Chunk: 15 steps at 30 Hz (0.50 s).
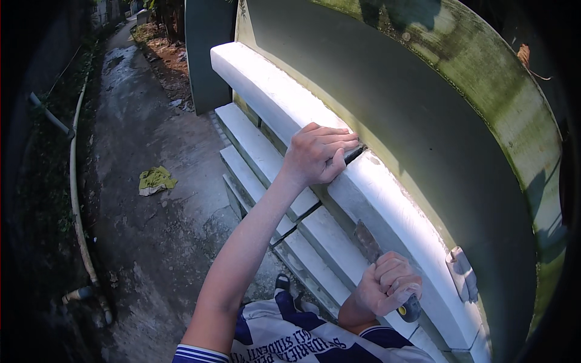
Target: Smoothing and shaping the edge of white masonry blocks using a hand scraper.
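While the right hand (390, 283) is closed in a fist around the dark, yellow-marked handle of a putty knife (368, 241), the left hand (321, 152) lies half-curled over the upper edge of the white concrete ledge (407, 209), at the dark gap (355, 153) that divides this ledge into two sections. Whether the left hand has hold of anything under its bent fingers, I cannot tell. The putty knife is in front of the ledge's near section, its brown-stained blade slanting up and to the left; whether the blade touches the face behind it is unclear. Below the ledge, narrower white steps (336, 239) descend toward the pavement, with dark joints between their slabs. A grey, folded-looking object (462, 274) lies at the wall side of the ledge, to the right of the putty knife. Behind the ledge stands a curved wall with a green-stained rim (466, 51). Well to the left of the ledge, a crumpled yellow-green cloth (157, 179) lies on the pavement (142, 242), and farther left runs a long, pale pipe (75, 187).
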Tool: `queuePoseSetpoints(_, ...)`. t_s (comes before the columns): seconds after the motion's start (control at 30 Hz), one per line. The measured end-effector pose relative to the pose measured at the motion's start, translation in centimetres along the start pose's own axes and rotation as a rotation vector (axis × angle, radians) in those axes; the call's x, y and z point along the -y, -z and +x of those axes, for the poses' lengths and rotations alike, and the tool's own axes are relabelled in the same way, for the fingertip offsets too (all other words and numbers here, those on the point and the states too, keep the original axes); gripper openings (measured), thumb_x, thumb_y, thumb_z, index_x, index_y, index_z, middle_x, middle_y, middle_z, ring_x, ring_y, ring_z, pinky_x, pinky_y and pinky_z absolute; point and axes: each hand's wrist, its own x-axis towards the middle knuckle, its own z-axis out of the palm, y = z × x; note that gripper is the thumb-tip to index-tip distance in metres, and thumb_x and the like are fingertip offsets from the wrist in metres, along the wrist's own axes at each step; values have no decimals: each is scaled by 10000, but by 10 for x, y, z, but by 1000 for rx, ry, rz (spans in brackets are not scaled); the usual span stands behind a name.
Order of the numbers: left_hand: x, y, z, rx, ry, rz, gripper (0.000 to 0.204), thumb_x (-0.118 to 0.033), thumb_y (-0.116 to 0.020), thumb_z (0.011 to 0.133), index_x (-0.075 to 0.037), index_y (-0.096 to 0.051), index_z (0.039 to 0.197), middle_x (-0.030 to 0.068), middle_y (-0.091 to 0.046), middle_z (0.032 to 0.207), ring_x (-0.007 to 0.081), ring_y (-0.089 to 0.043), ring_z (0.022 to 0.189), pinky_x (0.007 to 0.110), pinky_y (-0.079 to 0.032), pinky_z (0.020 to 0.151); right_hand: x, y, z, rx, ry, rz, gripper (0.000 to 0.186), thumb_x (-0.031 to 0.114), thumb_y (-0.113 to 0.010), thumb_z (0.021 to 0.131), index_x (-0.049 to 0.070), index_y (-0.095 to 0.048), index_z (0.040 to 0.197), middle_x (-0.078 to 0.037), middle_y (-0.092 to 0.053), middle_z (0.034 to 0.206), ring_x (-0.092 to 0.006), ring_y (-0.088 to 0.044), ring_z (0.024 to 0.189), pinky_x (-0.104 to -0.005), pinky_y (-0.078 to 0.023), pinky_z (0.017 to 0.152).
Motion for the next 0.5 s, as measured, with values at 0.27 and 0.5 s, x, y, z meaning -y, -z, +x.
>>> queuePoseSetpoints(0.27,-1,-1,0,-11,-2,-8,341,-152,-459,902,-159,-789,985,-14,-779,1077,117,-726,1047,300,-522,794,7,10,-3,-70,-23,43,396,253,-517,1053,162,-341,709,47,-265,473,-61,-159,387,-252,-191,422)
queuePoseSetpoints(0.5,-2,-1,2,-6,37,-48,300,-167,-507,883,-168,-797,962,-10,-776,1073,138,-721,1053,327,-533,850,4,9,1,-100,-22,28,406,270,-504,1061,167,-340,704,41,-265,478,-65,-161,390,-249,-186,439)
